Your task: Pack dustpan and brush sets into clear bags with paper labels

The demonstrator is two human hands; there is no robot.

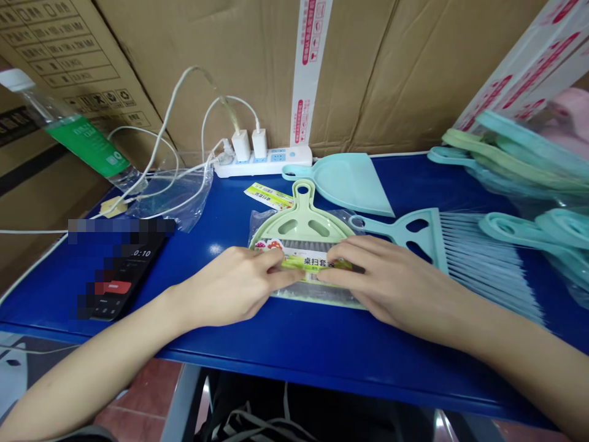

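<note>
A light-green dustpan and brush set (pixel 302 215) lies flat in clear plastic in front of me, handle end pointing away. Across its bristles runs a yellow-green printed label (pixel 301 260) with red mushrooms at one end. My left hand (pixel 232 282) is at the label's left part, with thumb and index finger close together on it. My right hand (pixel 391 282) has its fingertips on the label's right part. Both hands cover some of the set. Beside the right hand lies a blue hand brush (pixel 416 230), its pale bristles (pixel 488 264) partly under the forearm.
Behind are a blue dustpan (pixel 352 181), a loose label (pixel 269 195) and a white power strip (pixel 280 161) with plugged-in chargers. At left are a bottle (pixel 87 144), cables and a phone (pixel 133 270). More wrapped sets (pixel 510 153) crowd the right side of the blue table (pixel 294 350).
</note>
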